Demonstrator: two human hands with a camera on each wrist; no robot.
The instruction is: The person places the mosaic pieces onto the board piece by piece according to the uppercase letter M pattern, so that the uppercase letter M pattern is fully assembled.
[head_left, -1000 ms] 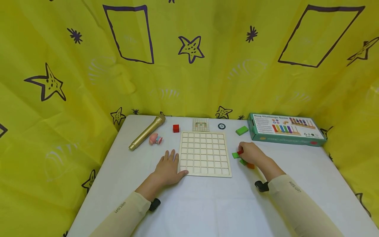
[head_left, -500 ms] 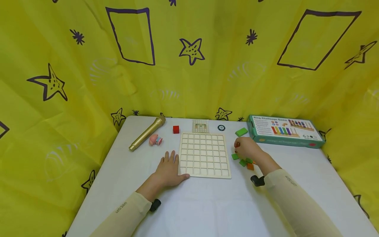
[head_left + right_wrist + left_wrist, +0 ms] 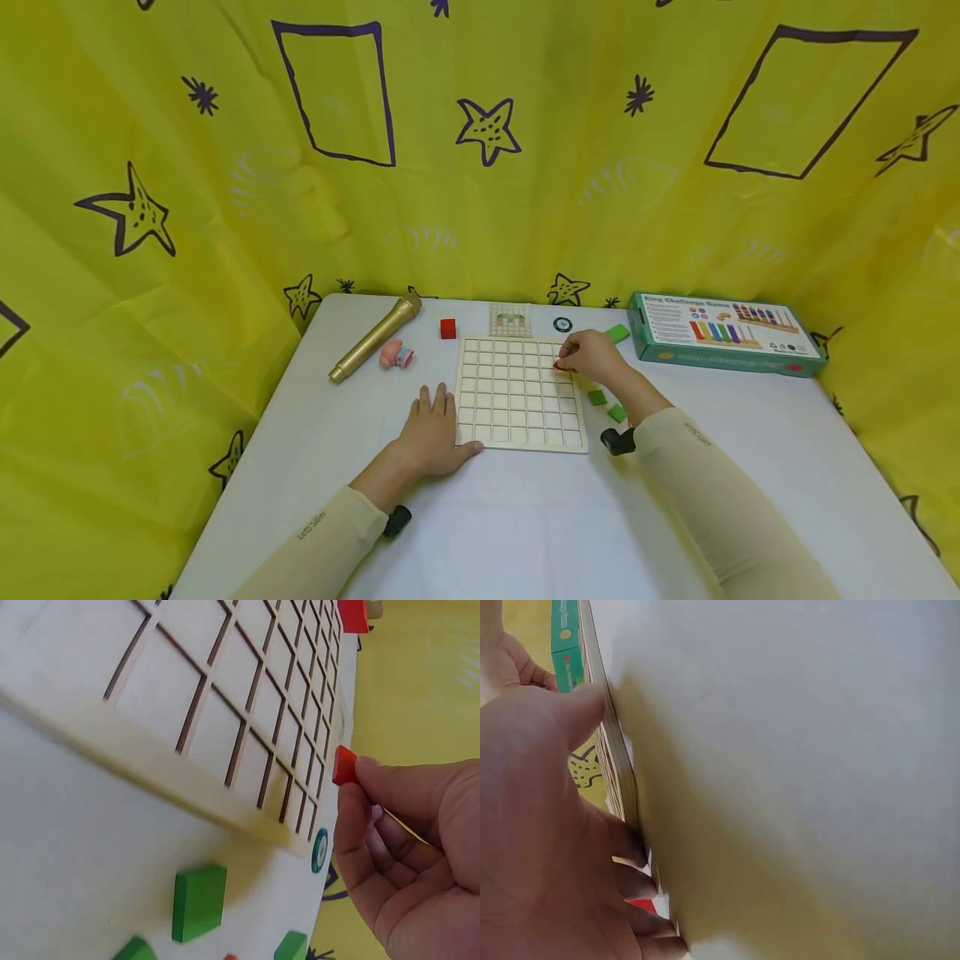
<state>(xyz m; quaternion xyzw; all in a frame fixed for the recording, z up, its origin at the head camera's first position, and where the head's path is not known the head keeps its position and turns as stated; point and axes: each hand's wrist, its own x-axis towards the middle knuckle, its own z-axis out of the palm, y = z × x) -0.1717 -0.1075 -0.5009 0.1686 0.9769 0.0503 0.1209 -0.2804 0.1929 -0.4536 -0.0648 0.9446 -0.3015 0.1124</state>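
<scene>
Inspecting a pale grid board (image 3: 517, 407), lying flat on the white desk (image 3: 487, 525) and presenting rows of square compartments. Noting a green-sided game box (image 3: 727, 333) at far right — displaying printed rings, hiding any contents. Pinching a red tile (image 3: 344, 765) in the right hand (image 3: 597, 357) with a tight thumb-and-finger grip. Looking bright, small, flat-faced, tilting above the board's right side near the far corner. Resting the left hand (image 3: 430, 437) along the board's left edge with a loose, straight-fingered grip — touching only. Finding two green tiles (image 3: 597, 397) just beside the right edge.
</scene>
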